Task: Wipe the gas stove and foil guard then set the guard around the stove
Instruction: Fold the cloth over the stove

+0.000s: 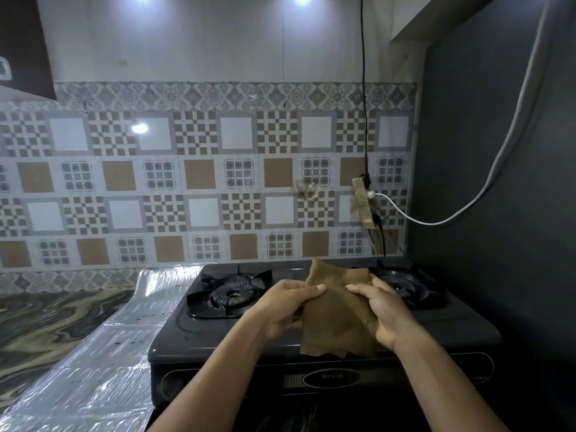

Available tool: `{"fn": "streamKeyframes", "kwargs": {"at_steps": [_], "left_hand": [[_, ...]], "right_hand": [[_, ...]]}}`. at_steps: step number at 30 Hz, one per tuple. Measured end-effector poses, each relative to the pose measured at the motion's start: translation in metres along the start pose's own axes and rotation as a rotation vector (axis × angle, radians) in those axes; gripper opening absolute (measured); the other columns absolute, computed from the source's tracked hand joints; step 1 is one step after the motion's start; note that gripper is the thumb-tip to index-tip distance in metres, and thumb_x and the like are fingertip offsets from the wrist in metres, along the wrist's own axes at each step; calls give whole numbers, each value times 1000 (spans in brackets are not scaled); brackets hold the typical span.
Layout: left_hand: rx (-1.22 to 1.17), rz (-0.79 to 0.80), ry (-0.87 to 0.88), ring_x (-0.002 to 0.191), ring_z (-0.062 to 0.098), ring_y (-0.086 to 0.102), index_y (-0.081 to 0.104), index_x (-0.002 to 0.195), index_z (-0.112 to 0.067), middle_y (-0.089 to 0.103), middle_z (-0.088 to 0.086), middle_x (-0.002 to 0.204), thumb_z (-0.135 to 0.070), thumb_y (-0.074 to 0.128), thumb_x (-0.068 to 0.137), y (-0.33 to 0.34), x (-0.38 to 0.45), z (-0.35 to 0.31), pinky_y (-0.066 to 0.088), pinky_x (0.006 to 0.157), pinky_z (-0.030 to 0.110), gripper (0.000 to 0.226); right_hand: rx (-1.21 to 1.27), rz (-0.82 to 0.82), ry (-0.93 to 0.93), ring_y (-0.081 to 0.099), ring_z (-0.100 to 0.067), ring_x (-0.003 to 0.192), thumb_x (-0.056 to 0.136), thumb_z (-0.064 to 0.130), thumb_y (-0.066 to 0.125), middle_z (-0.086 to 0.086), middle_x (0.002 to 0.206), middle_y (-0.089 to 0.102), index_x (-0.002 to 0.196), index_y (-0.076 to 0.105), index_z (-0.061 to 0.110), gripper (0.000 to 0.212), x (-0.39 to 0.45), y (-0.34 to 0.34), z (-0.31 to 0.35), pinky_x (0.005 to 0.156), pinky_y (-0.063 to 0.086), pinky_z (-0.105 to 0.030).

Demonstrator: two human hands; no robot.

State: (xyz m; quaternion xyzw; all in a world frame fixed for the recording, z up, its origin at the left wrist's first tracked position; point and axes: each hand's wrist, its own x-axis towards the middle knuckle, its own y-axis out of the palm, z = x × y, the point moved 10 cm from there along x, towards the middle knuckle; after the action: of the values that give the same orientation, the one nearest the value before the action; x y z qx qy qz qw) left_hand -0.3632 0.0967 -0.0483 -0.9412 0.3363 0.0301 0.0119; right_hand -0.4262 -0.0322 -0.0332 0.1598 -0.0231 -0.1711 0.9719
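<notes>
1. so both hands are up over the middle of the gas stove (311,335), sharing 1 brown cloth (338,319); left hand (285,310) pinches its left edge with thumb on top, right hand (381,316) is closed on the right edge; neither is spread flat
2. cloth hangs between them, crumpled, top corner poking up, bottom edge drooping toward the stove's front lip; can't tell if it actually touches the top
3. stove is black, 2 burners; left burner (230,296) sits just left of the left hand, right burner (405,288) is partly hidden behind the right hand; long axis runs left to right, so a wipe goes sideways along it
4. foil guard (103,353) lies flat on the marbled surface (43,319), touching the stove's left side; its long axis runs from the near-left corner back toward the tiled wall (199,182); it's off to the left of both hands, so the left hand is clearly nearer
5. my read: cloth is being sorted out for wiping; guard isn't standing around the stove yet; watch the plug strip and cords (369,201) hanging by the back right corner
</notes>
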Motion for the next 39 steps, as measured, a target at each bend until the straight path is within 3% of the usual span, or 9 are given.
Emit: {"fn": "streamKeyframes", "kwargs": {"at_steps": [4, 8, 11, 16, 20, 25, 29, 35, 39], "left_hand": [[-89, -100, 39, 77, 23, 68, 73, 95, 1, 73, 16, 89, -24, 69, 87, -3, 6, -8, 57, 75, 33, 26], [27, -67, 19, 81, 22, 68, 73, 94, -3, 73, 14, 92, -21, 74, 83, 0, 11, -8, 56, 77, 35, 21], [233, -44, 69, 89, 23, 69, 66, 95, -9, 73, 7, 89, -9, 81, 74, 0, 11, -19, 55, 88, 42, 27], [683, -91, 290, 98, 22, 67, 39, 135, -21, 69, 6, 98, -17, 80, 76, 11, 2, -59, 55, 86, 34, 72], [1007, -68, 418, 101, 17, 63, 61, 125, -18, 68, 3, 112, -33, 74, 81, 26, -7, -81, 53, 89, 35, 48], [1166, 6, 378, 109, 22, 51, 61, 118, -18, 51, 3, 117, -47, 76, 75, 35, -11, -81, 44, 89, 32, 54], [972, 96, 396, 87, 21, 65, 68, 103, -13, 70, 6, 95, -32, 77, 79, 50, -13, -81, 52, 84, 40, 32], [484, 179, 191, 60, 10, 65, 69, 95, -5, 70, -2, 67, -9, 72, 84, 46, -12, -65, 51, 52, 18, 12], [348, 197, 128, 72, 13, 68, 70, 91, -11, 71, 6, 81, -13, 72, 85, 42, -9, -55, 59, 70, 28, 7]], "right_hand": [[37, 60, 74, 66, -25, 91, 81, 5, 70, -12, 106, 64, 148, 25, 15, 81, -6, -8, -15, 68, 56, -35], [-74, 72, 1, 65, -19, 93, 77, -10, 68, -5, 104, 66, 148, 24, 19, 89, -12, -16, -15, 77, 56, -33], [-335, 62, -112, 59, -8, 100, 73, -5, 74, 3, 119, 57, 141, 40, 20, 79, -12, -21, 1, 93, 51, -35], [-645, 127, -167, 69, -14, 88, 74, 13, 78, -5, 98, 73, 101, 71, 8, 28, -14, -16, 9, 75, 54, -20], [-797, 95, -251, 57, -5, 104, 73, 29, 79, 14, 111, 59, 92, 71, 7, 31, -8, -19, 24, 84, 43, -19], [-517, 180, -206, 66, -10, 80, 82, 20, 71, 3, 84, 72, 77, 72, 17, 6, -17, -9, 42, 68, 51, -21], [-468, 83, -259, 70, -18, 81, 78, 25, 75, -3, 81, 76, 81, 76, 17, 10, -15, -17, 48, 73, 52, -30], [-12, 158, -161, 73, -18, 82, 69, 26, 70, -12, 95, 75, 101, 69, 8, 36, -26, -24, 22, 64, 57, -27], [140, 247, -16, 73, -20, 86, 62, 26, 83, -14, 102, 74, 111, 66, 6, 55, -35, -18, -16, 70, 58, -32]]}}
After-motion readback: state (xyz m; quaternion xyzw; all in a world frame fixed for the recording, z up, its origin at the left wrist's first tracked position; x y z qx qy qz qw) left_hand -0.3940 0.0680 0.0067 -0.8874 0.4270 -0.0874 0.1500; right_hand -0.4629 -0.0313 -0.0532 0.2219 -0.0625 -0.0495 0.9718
